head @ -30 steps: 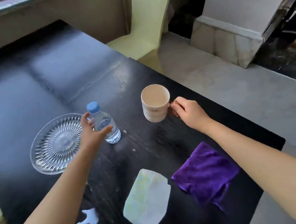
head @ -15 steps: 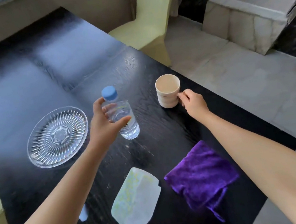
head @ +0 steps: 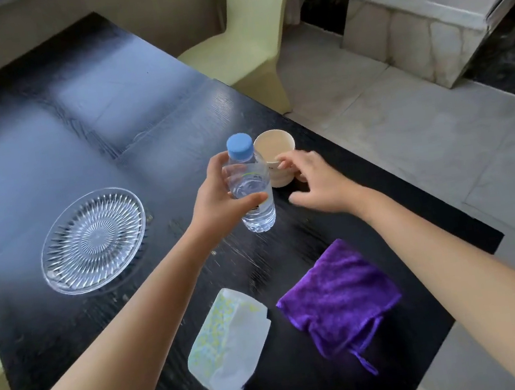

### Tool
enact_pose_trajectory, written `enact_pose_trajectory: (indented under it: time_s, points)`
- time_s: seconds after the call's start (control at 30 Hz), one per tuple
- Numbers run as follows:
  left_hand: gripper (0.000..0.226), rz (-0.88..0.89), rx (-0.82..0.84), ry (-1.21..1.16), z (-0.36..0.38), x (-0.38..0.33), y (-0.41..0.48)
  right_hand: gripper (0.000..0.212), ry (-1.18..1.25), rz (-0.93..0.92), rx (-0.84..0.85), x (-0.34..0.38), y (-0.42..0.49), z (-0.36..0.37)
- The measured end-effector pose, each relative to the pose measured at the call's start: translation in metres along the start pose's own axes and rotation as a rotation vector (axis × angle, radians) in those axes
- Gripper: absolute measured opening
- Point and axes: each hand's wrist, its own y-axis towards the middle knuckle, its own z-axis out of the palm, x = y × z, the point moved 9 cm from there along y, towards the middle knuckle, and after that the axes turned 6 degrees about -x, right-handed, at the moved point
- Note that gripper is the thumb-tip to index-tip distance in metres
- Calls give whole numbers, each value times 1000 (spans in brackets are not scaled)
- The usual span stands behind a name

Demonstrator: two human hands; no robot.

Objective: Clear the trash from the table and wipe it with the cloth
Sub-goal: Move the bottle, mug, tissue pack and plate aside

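Note:
My left hand (head: 217, 200) grips a clear plastic water bottle (head: 254, 192) with a blue cap and holds it upright above the black table (head: 44, 124). Just right of the bottle, my right hand (head: 316, 180) hovers with spread fingers in front of a cream mug (head: 276, 159) that stands near the table's right edge; the fingers are off the mug. A purple cloth (head: 341, 295) lies crumpled near the front right. A white wrapper with yellow and green print (head: 229, 339) lies flat to its left.
A clear ribbed glass plate (head: 93, 241) rests on the left of the table. A pale yellow chair (head: 248, 39) stands at the table's far right side. Grey tiled floor (head: 438, 138) runs along the right edge.
My left hand has raised the bottle off the table and carried it right, toward the mug. My right hand has let go of the mug's handle and opened.

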Motion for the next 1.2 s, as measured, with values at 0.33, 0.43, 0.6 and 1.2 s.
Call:
enact_pose_trajectory:
  time_s: [0.33,0.43,0.6,1.2]
  points:
    - [78,41,106,-90,60,-22,-9,66,358,164,-120,-22,-33,2]
    - [77,6,173,-26,67,-6,-17,61,300,228,-218,-46,-43,-9]
    - [66,-219,334,518,38,79,-58,60,276,320,-352,-81,-47,-21]
    - [14,-478,103,714,-29,179,-121,74,198,456,-373,-104,-30,-17]
